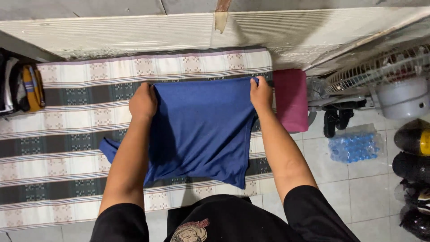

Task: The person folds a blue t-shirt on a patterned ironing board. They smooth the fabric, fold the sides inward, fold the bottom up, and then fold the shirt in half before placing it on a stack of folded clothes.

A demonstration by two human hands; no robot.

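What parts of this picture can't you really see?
- Head view: the fingertips of the left hand and right hand are curled into the blue cloth.
- The striped mat under the cloth is covered by it.
- The fan and the dark helmets are cut off by the right edge.
- The hanging clothes are cut off by the left edge.

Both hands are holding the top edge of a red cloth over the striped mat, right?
Not quite: the head view shows the cloth is blue, not red. The left hand and right hand do grip its top edge over the striped mat.
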